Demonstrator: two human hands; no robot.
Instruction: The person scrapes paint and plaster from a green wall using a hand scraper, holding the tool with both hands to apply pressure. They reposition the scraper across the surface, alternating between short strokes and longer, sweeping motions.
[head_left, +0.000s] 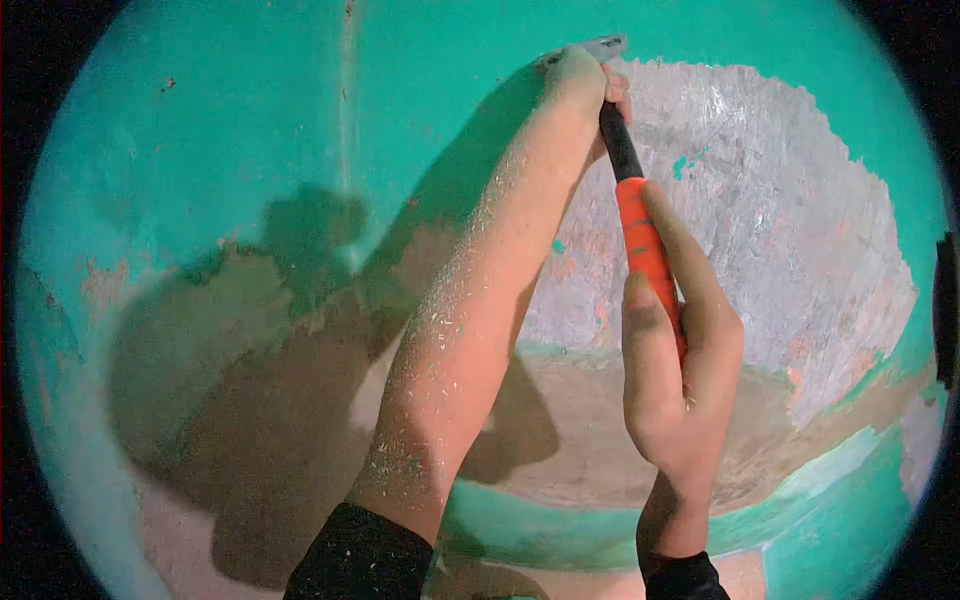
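A scraper with an orange and black handle (pixel 645 235) slants up the wall, its grey metal head (pixel 608 46) against the green paint at the top edge of a bared patch. High on the tool, my left hand (pixel 585 85) is closed around the neck just below the head; most of its fingers are hidden behind the hand. Lower down, my right hand (pixel 685 350) wraps the orange grip, with a finger stretched along it. Pale paint flakes cling to my left forearm (pixel 450 290).
The wall carries green paint (pixel 230 120) around a large grey-white bared patch (pixel 760 190) with ragged edges. A brownish band (pixel 600 410) runs below the patch, with a green strip (pixel 560 520) under it. Dark shadows fall at left.
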